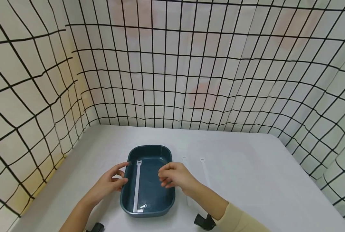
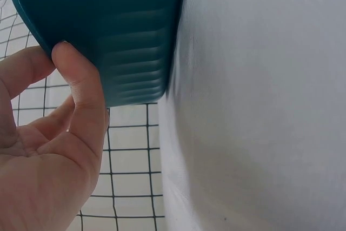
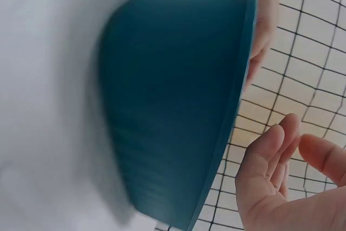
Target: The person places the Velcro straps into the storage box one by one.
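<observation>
A dark teal tray (image 1: 149, 214), rounded and rectangular, sits upright on the table. My left hand (image 1: 110, 182) holds its left rim, with the thumb and a finger meeting at the edge in the left wrist view; the tray wall (image 2: 124, 41) shows beside them. Inside the tray a flat white strap (image 1: 137, 187) with a slotted head lies lengthwise along the left side. Over the tray's right part hovers my right hand (image 1: 175, 175), fingers loosely bent. The right wrist view shows a small gap between that hand's thumb and fingertips, with nothing visible in it.
Right of the tray, two more white straps (image 1: 204, 167) lie on the white table (image 1: 247, 180), partly hidden by the right forearm. A black wire grid (image 1: 176, 64) encloses the table's back and sides. Black wrist mounts (image 1: 205, 222) are on the arms.
</observation>
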`<action>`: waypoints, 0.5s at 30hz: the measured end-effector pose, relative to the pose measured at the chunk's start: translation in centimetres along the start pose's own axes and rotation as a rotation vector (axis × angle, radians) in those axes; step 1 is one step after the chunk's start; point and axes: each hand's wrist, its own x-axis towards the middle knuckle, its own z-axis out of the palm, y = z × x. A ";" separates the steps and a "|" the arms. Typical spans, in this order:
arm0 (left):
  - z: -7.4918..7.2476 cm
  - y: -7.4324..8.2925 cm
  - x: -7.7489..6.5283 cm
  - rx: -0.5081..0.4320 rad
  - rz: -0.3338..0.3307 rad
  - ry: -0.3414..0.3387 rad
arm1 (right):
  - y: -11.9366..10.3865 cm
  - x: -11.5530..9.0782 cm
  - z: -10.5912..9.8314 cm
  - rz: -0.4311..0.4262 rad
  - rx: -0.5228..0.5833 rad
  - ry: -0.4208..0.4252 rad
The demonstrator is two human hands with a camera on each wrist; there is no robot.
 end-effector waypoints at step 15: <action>0.1 0.0 -0.2 0.014 0.011 -0.006 | 1.4 -1.0 -3.3 0.045 -0.047 0.066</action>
